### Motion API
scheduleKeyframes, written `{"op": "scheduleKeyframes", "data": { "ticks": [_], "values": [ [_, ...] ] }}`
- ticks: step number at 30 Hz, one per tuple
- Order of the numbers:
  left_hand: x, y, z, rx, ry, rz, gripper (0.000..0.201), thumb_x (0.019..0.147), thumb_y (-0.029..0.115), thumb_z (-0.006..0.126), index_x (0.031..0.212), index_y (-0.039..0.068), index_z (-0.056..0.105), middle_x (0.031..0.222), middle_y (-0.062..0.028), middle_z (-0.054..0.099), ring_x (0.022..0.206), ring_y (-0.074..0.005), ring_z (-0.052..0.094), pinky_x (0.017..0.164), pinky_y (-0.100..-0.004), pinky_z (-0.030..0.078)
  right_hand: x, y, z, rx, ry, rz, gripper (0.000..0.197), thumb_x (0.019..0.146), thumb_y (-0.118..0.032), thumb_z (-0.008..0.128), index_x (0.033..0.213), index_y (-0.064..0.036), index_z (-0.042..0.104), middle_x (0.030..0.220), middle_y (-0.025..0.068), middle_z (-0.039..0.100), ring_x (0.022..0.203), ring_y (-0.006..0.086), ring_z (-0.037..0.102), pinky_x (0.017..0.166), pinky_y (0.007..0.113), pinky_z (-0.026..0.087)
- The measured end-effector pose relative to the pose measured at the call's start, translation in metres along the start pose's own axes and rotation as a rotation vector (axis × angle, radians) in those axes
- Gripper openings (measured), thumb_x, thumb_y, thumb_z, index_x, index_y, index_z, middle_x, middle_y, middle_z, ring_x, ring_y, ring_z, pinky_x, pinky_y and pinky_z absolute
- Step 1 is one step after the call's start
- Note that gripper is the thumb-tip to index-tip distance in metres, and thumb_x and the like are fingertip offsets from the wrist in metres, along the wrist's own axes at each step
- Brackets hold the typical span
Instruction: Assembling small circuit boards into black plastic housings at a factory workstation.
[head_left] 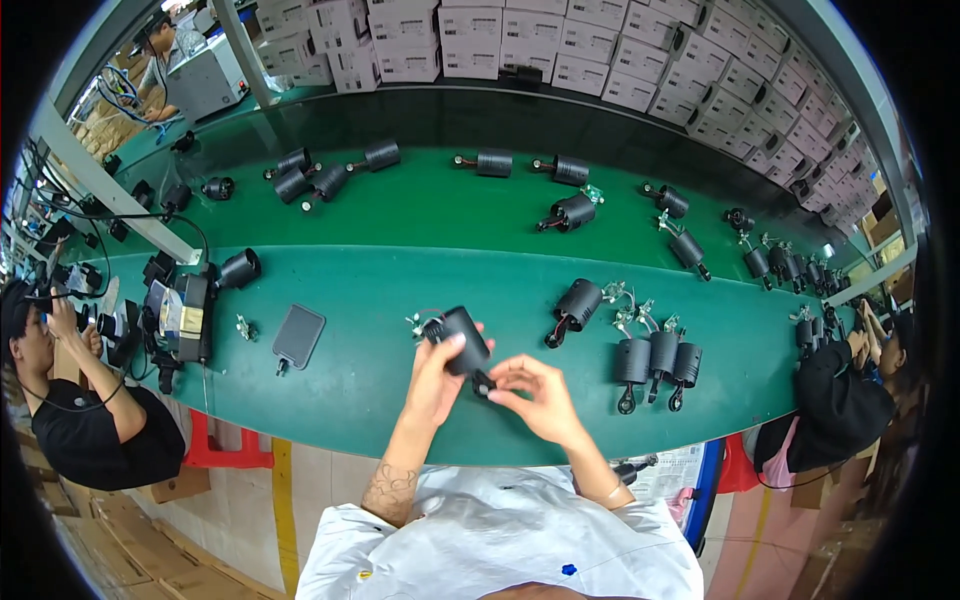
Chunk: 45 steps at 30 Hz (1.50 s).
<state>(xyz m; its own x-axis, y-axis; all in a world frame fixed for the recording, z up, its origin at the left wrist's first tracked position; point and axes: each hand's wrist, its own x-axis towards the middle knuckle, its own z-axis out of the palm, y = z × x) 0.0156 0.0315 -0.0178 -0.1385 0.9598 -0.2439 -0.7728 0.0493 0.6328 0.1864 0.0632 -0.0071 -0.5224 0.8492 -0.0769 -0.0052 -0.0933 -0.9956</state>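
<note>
My left hand [437, 380] is wrapped round a black ribbed cylindrical housing [464, 340], tilted above the green bench. A small circuit board on wires [418, 322] sticks out of its upper left end. My right hand [537, 398] pinches the black ring-ended stem [483, 384] at the housing's lower end; whether the stem is a separate part cannot be made out. To the right lies another black housing [579, 302] with wires and a board. Beyond it several alike [632, 358] stand in a group, rings toward me.
A dark flat phone-like slab [299, 335] and a small loose board [245, 327] lie on the left of the green bench [380, 280]. Behind runs a green belt [420, 205] carrying several housings [494, 163]. White boxes [470, 42] are stacked beyond. Co-workers sit at left [95, 410] and right [845, 385].
</note>
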Motion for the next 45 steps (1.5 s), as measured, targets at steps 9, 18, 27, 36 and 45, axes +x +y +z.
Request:
{"op": "scheduleKeyframes", "data": {
  "ticks": [9,18,27,36,45],
  "values": [
    [-0.056,0.015,0.023,0.139,-0.596,-0.103,0.058,0.067,0.012,0.075,0.118,0.000,0.051,0.095,-0.0157,0.066,0.081,-0.0237,0.065,0.077,-0.0329,0.051,0.013,-0.022,-0.029,0.348,-0.024,-0.062,0.022,0.088,0.004,0.056,0.108,0.0029,0.063,0.099,0.0134,0.067,0.086,0.0176,0.063,0.083,0.028,0.051],
    [-0.066,0.024,0.028,0.519,-0.539,0.198,0.063,0.055,0.008,0.082,0.111,0.002,0.054,0.096,-0.0150,0.067,0.082,-0.0225,0.065,0.077,-0.0323,0.051,0.003,-0.028,-0.032,0.340,-0.123,-0.080,0.021,0.087,-0.002,0.060,0.107,0.0042,0.061,0.099,0.0180,0.063,0.087,0.0236,0.060,0.079,0.033,0.050],
    [-0.067,0.020,0.024,0.266,-0.490,0.046,0.065,0.055,0.006,0.080,0.113,0.002,0.051,0.097,-0.0170,0.067,0.083,-0.0230,0.065,0.077,-0.0326,0.051,0.005,-0.031,-0.026,0.373,-0.247,-0.051,0.018,0.086,-0.003,0.063,0.102,0.0047,0.063,0.095,0.0177,0.062,0.082,0.0202,0.057,0.075,0.029,0.048],
    [-0.062,0.024,0.020,-0.006,-0.538,-0.160,0.068,0.053,0.010,0.076,0.114,0.001,0.047,0.095,-0.0204,0.065,0.079,-0.0270,0.064,0.075,-0.0363,0.052,0.003,-0.027,-0.027,0.708,-0.192,0.140,0.016,0.079,0.001,0.071,0.094,0.0018,0.066,0.092,0.0162,0.061,0.078,0.0188,0.056,0.072,0.027,0.045],
    [-0.061,0.020,0.015,-0.166,-0.585,-0.216,0.067,0.053,0.014,0.074,0.113,0.001,0.047,0.094,-0.0214,0.064,0.077,-0.0284,0.063,0.072,-0.0377,0.052,0.012,-0.024,-0.012,0.469,-0.255,-0.123,0.015,0.078,0.003,0.070,0.093,0.0007,0.068,0.081,0.0105,0.061,0.072,0.0175,0.056,0.069,0.026,0.045]
  ]
}}
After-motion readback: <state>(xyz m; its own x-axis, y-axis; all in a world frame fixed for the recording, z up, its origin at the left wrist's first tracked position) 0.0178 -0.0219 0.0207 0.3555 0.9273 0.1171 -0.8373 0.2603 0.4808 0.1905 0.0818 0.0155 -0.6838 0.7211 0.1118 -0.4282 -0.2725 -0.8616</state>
